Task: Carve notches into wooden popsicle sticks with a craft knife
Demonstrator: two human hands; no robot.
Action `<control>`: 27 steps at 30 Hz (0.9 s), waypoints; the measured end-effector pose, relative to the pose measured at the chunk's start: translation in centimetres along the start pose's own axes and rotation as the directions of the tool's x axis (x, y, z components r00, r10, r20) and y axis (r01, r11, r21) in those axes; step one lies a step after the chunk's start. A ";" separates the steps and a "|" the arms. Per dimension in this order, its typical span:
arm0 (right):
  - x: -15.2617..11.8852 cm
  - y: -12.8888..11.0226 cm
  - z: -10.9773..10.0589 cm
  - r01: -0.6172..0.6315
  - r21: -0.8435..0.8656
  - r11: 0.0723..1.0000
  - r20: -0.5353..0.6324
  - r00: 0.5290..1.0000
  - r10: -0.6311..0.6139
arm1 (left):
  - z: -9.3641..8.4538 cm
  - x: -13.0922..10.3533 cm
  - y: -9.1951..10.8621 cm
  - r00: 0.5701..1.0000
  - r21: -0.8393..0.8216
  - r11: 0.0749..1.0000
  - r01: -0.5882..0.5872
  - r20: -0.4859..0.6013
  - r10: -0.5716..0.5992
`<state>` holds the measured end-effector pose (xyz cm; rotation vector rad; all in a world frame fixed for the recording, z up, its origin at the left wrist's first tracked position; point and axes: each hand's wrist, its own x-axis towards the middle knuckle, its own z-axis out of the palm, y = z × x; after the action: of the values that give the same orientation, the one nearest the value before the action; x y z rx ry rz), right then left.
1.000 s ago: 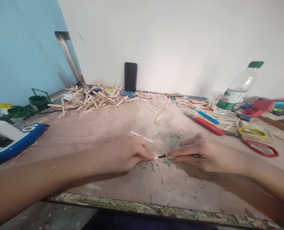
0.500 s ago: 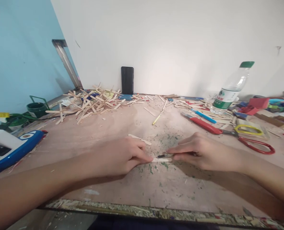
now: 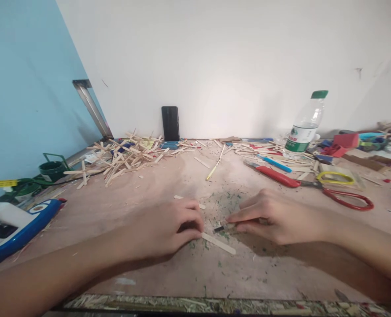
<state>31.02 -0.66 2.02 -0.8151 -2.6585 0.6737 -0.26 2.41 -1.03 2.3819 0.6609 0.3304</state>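
Left fingers (image 3: 190,236) hold the slanting wooden stick (image 3: 218,243) by its far end, right fingers (image 3: 245,214) gripping a dark-tipped tool (image 3: 219,229) just beyond it.

Craft stick (image 3: 218,244): pale wood, matt and smooth as I see it
Dark strip (image 3: 219,229): metallic to my eye, finish too small to judge
Tabletop (image 3: 169,273): matt wooden board
Front edge (image 3: 116,303): rough, flaky chipboard
Bottle (image 3: 300,132): clear, glossy plastic
Phone (image 3: 171,123): smooth, slightly glossy

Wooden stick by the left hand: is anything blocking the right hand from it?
Nothing visible blocks the right hand from the wooden stick: between are just the hand's tool and green scraps on the table.
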 end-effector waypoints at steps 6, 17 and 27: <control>-0.2 0.3 -0.2 -0.038 -0.068 0.997 -0.132 0.991 0.029 | -0.7 0.2 0.4 0.988 -0.054 0.998 0.043 -0.147 -0.050; -0.1 0.7 -0.2 -0.051 -0.052 0.997 -0.124 0.991 0.044 | -0.4 -0.2 0.5 0.995 -0.032 0.999 -0.036 -0.097 0.032; -0.2 -0.2 -0.1 0.023 0.044 0.999 -0.004 1.000 -0.023 | 0.2 -0.1 0.1 0.995 0.002 0.997 -0.083 -0.063 0.083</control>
<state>31.11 -0.90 2.22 -0.7723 -2.6363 0.7214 -0.20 2.17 -1.13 2.4107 0.5915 0.4428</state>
